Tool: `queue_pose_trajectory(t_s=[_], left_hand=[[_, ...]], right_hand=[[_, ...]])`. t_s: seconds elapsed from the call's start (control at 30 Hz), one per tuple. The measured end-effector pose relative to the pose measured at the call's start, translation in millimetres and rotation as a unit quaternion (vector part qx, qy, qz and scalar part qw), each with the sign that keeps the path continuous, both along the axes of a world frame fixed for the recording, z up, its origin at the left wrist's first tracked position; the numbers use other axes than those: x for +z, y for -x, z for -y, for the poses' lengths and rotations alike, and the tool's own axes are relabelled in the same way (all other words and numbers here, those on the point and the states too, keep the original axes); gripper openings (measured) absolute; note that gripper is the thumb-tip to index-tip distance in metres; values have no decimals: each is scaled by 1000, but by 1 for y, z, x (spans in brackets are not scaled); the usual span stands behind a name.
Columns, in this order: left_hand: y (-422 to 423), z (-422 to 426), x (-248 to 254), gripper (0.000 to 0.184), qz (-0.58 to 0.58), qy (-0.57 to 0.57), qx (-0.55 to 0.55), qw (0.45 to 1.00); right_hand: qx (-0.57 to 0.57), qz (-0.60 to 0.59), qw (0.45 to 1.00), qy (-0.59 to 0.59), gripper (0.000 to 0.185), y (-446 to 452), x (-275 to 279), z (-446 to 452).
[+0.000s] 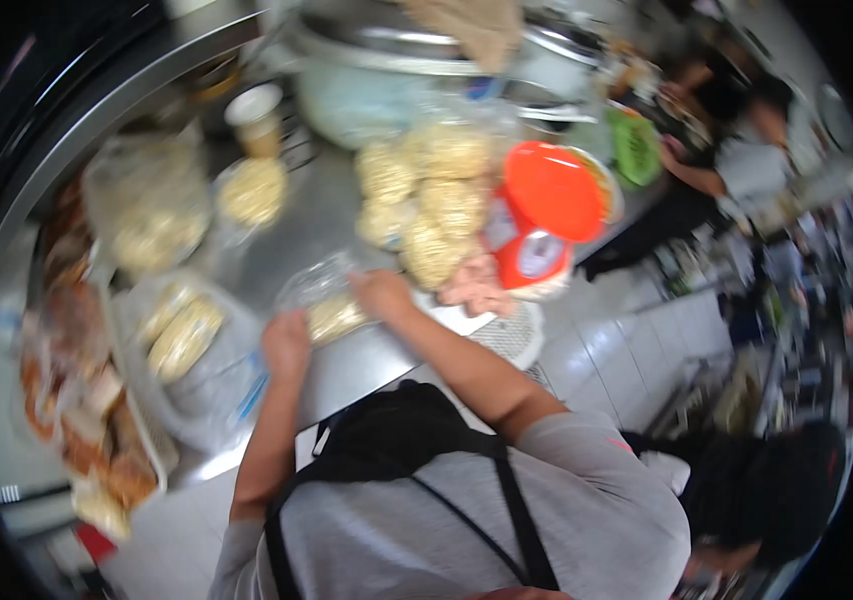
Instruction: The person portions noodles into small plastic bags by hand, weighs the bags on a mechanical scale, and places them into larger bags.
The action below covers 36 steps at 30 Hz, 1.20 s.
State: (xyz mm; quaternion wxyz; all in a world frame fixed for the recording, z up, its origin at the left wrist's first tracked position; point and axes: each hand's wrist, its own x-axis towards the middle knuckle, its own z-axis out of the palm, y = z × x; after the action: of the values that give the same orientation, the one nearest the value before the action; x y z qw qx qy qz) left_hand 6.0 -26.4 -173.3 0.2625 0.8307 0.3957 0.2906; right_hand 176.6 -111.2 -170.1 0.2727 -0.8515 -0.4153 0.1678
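Between my two hands a clear plastic bag of pale yellow noodles [335, 319] lies on the steel table [377, 365], its loose end toward the back. My left hand [287, 342] is closed at the bag's left edge, and my right hand [384, 295] closes on its right edge. Both hands look a little blurred. Just beyond my right hand is a pile of similar noodle portions [437, 205], with some pinkish pieces [477, 285] at its near end. An orange scale [532, 250] with a round orange pan [557, 190] stands right of the pile.
On the left, a tray [212, 395] lined with plastic holds bagged noodles. Behind it sit a large noodle bag [147, 205], a small bag [254, 192] and a paper cup [257, 118]. Large lidded pots [367, 90] stand at the back. People work on the right [747, 170].
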Motion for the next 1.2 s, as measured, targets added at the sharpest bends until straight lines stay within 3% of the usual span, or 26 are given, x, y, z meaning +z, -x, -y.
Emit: queue_pose_trajectory(t_s=[0.03, 0.1, 0.2, 0.33, 0.4, 0.43, 0.5, 0.6, 0.63, 0.67, 0.7, 0.73, 0.8, 0.83, 0.9, 0.97, 1.0, 1.03, 1.1, 1.13, 1.2], left_hand=[[2, -2, -3, 26, 38, -15, -30, 999], [6, 1, 6, 24, -81, -21, -31, 996], [8, 11, 6, 24, -49, -63, -10, 997], [19, 18, 15, 32, -68, 4, -48, 996], [30, 19, 23, 35, -141, 13, -110, 984], [33, 21, 27, 34, -141, 83, -116, 980], [35, 25, 33, 33, -134, 219, -125, 958], [45, 28, 19, 30, -5, 360, -106, 927], [45, 27, 17, 30, 73, 475, -109, 870], [47, 26, 17, 29, 150, 578, -106, 795], [52, 26, 18, 28, 228, 667, -95, 703], [54, 26, 28, 27, 240, 687, -114, 677], [48, 33, 58, 25, 272, 723, -131, 621], [44, 38, 74, 25, 289, 740, -136, 591], [39, 49, 94, 28, 317, 771, -134, 536], [37, 50, 85, 29, 386, 783, -212, 439], [35, 51, 81, 30, 417, 781, -254, 390], [33, 52, 81, 30, 442, 781, -231, 375], [31, 53, 82, 31, 490, 778, -189, 344], [32, 52, 82, 31, 499, 762, -180, 371], [44, 49, 78, 32, 514, 728, -156, 425]], right_hand=[[-22, -48, 996, 66, 49, 1, 9, -1], [-31, -52, 995, 73, 43, 5, 15, 2], [-34, -34, 997, 64, 34, 13, 23, 8], [-120, 62, 990, -35, 27, 32, 22, 16], [11, 61, 997, 51, 26, 21, 27, 20], [75, 61, 991, 94, 26, 17, 30, 21], [86, -16, 992, 94, 27, 9, 10, 17], [137, -140, 979, 52, 27, -9, -15, 15], [161, -185, 969, 31, 29, -10, -3, 19], [129, -354, 926, 40, 32, -12, 10, 28], [99, -513, 851, 53, 37, -14, 42, 37], [149, -606, 781, 21, 40, -22, 46, 39], [212, -695, 686, -36, 41, -22, 76, 45], [227, -697, 676, -69, 40, -16, 102, 48], [307, -697, 624, -172, 39, -21, 74, 36], [286, -727, 550, -296, 42, -4, 70, 22], [225, -752, 502, -363, 45, 20, 80, 21], [160, -771, 449, -423, 48, 41, 90, 21], [115, -752, 484, -432, 52, 71, 108, 21], [93, -742, 500, -437, 54, 82, 113, 17], [111, -680, 605, -399, 53, 92, 113, 6]])
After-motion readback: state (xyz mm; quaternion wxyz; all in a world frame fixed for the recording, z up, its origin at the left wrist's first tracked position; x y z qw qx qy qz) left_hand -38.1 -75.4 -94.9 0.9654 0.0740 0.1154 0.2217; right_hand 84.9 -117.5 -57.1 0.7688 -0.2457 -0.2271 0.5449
